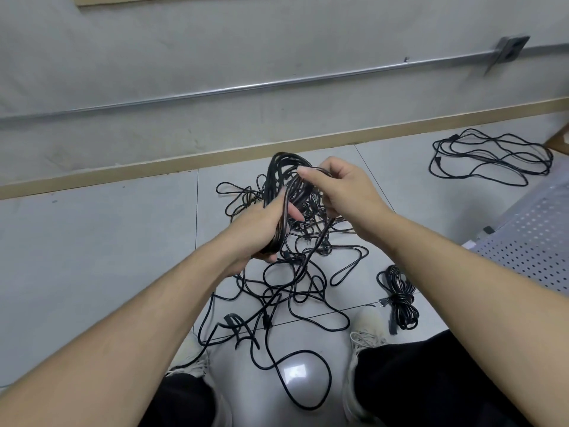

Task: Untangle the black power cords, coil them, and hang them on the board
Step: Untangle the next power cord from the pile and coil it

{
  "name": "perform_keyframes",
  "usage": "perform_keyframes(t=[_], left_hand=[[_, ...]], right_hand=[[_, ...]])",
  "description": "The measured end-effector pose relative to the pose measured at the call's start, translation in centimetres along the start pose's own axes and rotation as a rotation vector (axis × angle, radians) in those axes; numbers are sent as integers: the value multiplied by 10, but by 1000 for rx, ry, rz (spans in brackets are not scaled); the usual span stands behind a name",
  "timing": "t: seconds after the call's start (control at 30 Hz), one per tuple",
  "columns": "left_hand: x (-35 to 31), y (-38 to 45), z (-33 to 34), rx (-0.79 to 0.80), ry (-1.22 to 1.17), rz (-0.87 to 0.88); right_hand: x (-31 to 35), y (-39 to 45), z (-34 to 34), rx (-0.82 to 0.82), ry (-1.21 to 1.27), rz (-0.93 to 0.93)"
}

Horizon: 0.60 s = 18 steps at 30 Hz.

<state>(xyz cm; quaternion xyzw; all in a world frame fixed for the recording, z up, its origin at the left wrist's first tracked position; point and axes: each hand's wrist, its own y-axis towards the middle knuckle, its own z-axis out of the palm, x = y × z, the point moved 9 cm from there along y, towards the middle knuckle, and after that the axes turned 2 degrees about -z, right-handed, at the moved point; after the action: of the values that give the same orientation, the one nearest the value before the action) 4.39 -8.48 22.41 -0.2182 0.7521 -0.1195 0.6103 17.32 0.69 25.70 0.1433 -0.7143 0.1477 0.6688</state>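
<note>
A coil of black power cord [281, 175] stands above the floor, gripped at its lower part by my left hand [261, 229]. My right hand [341, 188] pinches a strand of the same cord at the coil's upper right. From the coil the cord trails down into a loose tangle of black cords [295, 282] spread on the tiled floor between my feet. A finished, tied bundle of cord [400, 295] lies on the floor to the right. The perforated white board [529, 241] lies at the right edge.
Another loose heap of black cord [492, 155] lies at the far right near the wall. A metal conduit [246, 86] runs along the wall to an outlet box [511, 50]. My shoes [368, 329] and dark trousers fill the bottom.
</note>
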Motion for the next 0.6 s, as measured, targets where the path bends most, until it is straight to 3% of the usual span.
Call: perform_keyframes(t=[0.2, 0.3, 0.4, 0.5, 0.6], left_hand=[[-6, 0, 3, 3, 177, 122], [-5, 5, -15, -141, 228, 139], [-8, 6, -38, -271, 79, 127], [-7, 6, -55, -334, 23, 125], [-4, 6, -53, -299, 92, 127]], right_hand=[[-5, -1, -5, -9, -52, 72], [-16, -3, 0, 181, -104, 245], [-23, -16, 5, 383, -216, 351], [-10, -18, 12, 441, -174, 213], [12, -6, -1, 225, 13, 17]])
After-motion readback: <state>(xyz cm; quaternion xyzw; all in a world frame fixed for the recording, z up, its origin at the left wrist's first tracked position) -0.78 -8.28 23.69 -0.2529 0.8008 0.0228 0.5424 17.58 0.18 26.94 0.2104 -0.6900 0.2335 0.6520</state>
